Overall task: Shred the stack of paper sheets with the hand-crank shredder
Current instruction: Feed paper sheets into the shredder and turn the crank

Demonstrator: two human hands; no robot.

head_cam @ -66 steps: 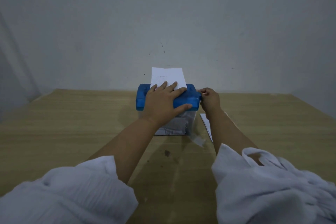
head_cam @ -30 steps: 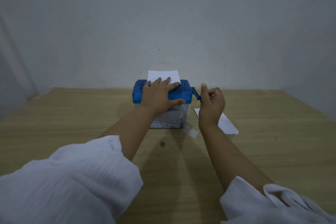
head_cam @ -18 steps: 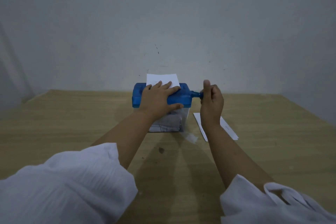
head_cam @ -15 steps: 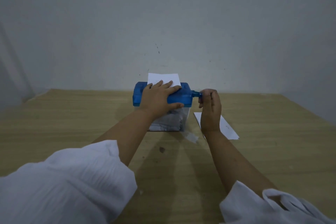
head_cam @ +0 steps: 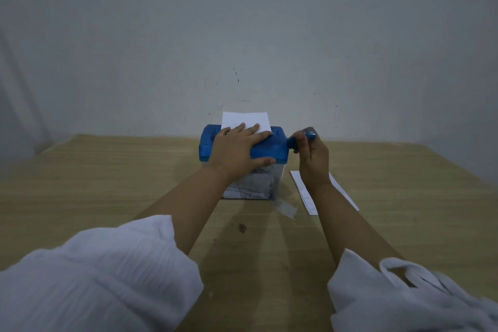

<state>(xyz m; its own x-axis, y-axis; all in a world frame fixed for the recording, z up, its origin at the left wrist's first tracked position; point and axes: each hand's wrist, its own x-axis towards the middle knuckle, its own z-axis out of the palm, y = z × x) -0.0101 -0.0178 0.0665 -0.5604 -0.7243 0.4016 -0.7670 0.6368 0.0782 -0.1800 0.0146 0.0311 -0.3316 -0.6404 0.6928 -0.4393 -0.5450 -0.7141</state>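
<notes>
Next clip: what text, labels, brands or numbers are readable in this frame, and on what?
Nothing is readable.
Blue shredder top: no label or brand shows.
Sheet in its slot: faint specks, too blurred to read.
Loose sheets on the table: small marks, too small to read.
Crank handle in the right hand: no marking shows.

Dim, bluish, seemingly soft; wide-angle edge distortion.

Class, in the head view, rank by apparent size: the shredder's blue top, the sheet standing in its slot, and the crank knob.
1. Blue top, though the left hand covers part.
2. Sheet, exposed part only.
3. Crank knob, mostly hidden in the right hand.
</notes>
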